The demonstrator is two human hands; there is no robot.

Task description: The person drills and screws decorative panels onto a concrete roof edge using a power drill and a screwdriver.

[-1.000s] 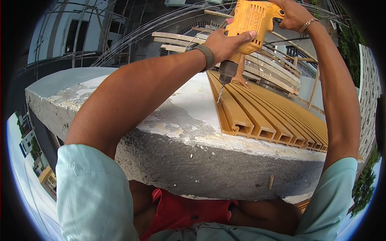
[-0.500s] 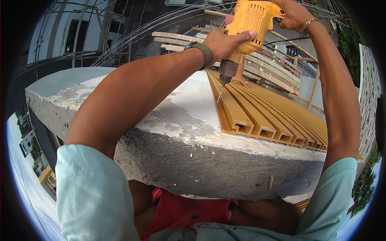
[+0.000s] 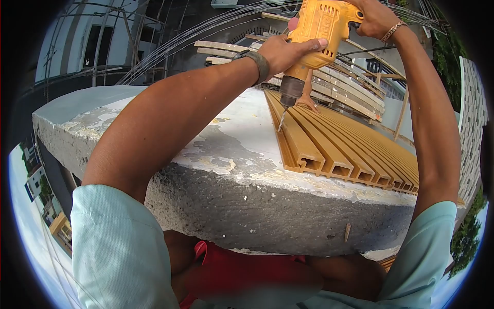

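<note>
A yellow power drill [image 3: 323, 32] points downward near the top of the view. My left hand [image 3: 284, 53] is closed around the drill's body, its thumb lying along the near side. On the drill's rear handle, by the trigger, my right hand [image 3: 377, 19] is closed. The drill bit [image 3: 282, 119] comes down from the black chuck [image 3: 292, 91] onto the left edge strip of a ribbed, brown fluted panel [image 3: 334, 141]. Whether the tip has entered the panel cannot be made out. Another person's hand [image 3: 307, 103] rests on the panel's far part, behind the chuck.
The panel lies on a rough concrete ledge [image 3: 216, 139] with peeling white paint, above my knees. Beyond it are wooden planks [image 3: 350, 92], bundled cables [image 3: 190, 41] and pole scaffolding [image 3: 126, 36]. A tiled wall [image 3: 471, 113] stands at the right.
Almost nothing differs. My left wrist and forearm have shifted very slightly; the drill and bit stay at the same spot on the panel.
</note>
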